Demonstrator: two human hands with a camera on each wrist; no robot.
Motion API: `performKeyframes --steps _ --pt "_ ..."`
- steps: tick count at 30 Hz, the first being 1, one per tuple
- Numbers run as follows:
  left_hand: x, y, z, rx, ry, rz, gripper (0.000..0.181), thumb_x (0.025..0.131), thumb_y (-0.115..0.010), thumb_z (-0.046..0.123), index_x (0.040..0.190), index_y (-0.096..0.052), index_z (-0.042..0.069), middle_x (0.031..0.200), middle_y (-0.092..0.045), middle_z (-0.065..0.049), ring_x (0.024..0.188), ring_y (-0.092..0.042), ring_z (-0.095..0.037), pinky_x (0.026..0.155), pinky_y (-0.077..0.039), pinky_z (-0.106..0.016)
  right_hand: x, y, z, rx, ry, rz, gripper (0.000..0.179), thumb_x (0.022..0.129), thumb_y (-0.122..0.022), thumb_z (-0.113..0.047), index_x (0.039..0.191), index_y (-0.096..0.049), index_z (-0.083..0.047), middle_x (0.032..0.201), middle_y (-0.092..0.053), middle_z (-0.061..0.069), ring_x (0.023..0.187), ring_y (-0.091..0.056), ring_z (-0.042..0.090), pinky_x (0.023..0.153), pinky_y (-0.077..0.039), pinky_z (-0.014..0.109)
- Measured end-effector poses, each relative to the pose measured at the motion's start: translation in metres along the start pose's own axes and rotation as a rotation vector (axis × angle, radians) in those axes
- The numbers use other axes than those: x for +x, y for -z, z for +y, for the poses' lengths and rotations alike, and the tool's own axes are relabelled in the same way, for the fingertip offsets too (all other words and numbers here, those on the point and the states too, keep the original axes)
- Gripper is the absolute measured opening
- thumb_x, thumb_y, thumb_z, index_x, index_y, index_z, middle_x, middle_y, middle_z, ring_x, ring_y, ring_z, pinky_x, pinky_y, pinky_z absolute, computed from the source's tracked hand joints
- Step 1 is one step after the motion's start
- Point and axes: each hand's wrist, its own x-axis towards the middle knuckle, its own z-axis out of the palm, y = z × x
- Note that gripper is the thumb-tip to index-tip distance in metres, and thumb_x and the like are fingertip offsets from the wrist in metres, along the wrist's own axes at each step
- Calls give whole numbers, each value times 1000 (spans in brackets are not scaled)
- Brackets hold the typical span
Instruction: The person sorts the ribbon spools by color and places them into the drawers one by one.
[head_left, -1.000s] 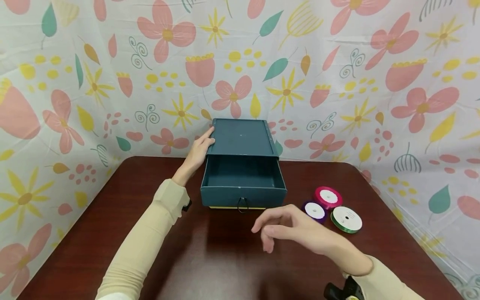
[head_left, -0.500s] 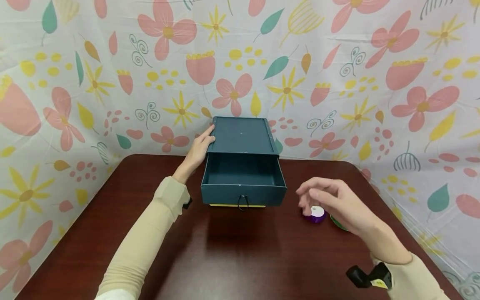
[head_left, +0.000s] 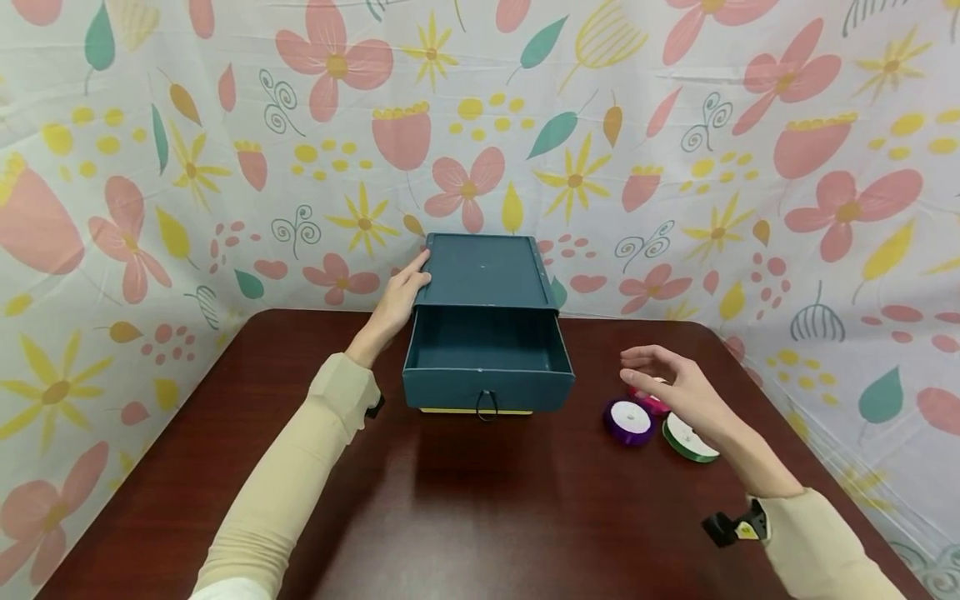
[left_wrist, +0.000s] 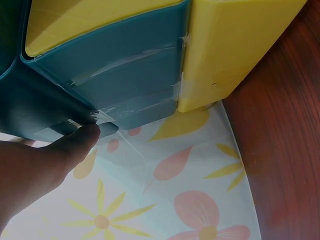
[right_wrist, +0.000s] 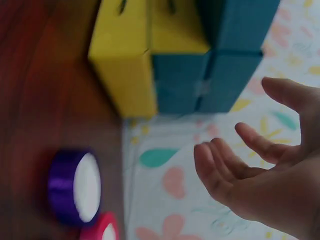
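My left hand [head_left: 393,308] rests along the upper left side of a teal and yellow drawer cabinet [head_left: 483,271]. Its thumb touches the teal casing in the left wrist view. The cabinet's top drawer [head_left: 487,389] is pulled out, and no object shows inside. My right hand [head_left: 686,390] hovers over the ribbon spools, fingers loosely bent and holding nothing. It partly covers a pink ribbon spool [head_left: 656,407] and a green ribbon spool [head_left: 688,440]. The purple ribbon spool [head_left: 617,429] lies nearest the cabinet, in full sight. In the right wrist view, the fingers and thumb are spread apart.
A dark reddish-brown table [head_left: 480,508] bears everything. Behind it hangs a flower-patterned cloth [head_left: 480,125], close to the cabinet's back. A small black loop pull [head_left: 487,406] sits on the drawer front. Yellow drawers [right_wrist: 125,75] lie below the teal one.
My right hand has moved from in front of the drawer rightward, then farther back over the spools. The left hand stays on the cabinet, and the drawer remains pulled out.
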Motion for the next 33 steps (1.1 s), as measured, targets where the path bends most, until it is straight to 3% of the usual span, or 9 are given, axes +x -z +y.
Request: performKeyframes --steps 5,10,13,20,27,33 --pt "1 1 -1 0 -8 -3 55 102 -33 32 156 -20 25 163 -16 2 151 -14 -18 122 -18 -43 8 -4 33 -174 -38 -51 53 92 -64 -36 134 -50 -6 129 -56 18 112 -58 33 81 -55 38" --pt "3 3 -1 5 -20 3 56 102 -34 33 156 -21 26 163 -17 2 151 -15 -18 122 -19 -43 13 -12 59 -336 49 -68 59 84 -74 -34 128 -55 1 124 -59 23 112 -55 42 91 -50 56" --pt "4 2 -1 7 -25 8 55 102 -35 33 155 -22 26 162 -18 1 151 -16 -19 121 -20 -43 15 -17 67 -390 86 -77 61 79 -78 -32 123 -58 5 120 -61 25 106 -58 40 89 -50 55" --pt "4 1 -2 3 -6 14 56 101 -35 33 155 -23 27 162 -18 2 150 -17 -18 121 -20 -43 19 -27 74 -510 82 -92 65 73 -82 -35 120 -60 5 108 -66 20 90 -58 28 77 -49 40" --pt "4 0 -3 14 1 14 55 101 -35 34 155 -23 30 162 -19 4 150 -18 -17 121 -21 -43 20 -33 78 -603 109 -63 64 67 -85 -33 115 -63 4 104 -67 22 91 -59 34 79 -48 49" --pt "4 0 -4 16 6 16 55 101 -35 33 155 -23 29 162 -20 3 150 -18 -18 121 -21 -43 20 -33 85 -598 107 -73 65 66 -86 -31 114 -62 6 105 -67 22 92 -60 35 83 -49 50"
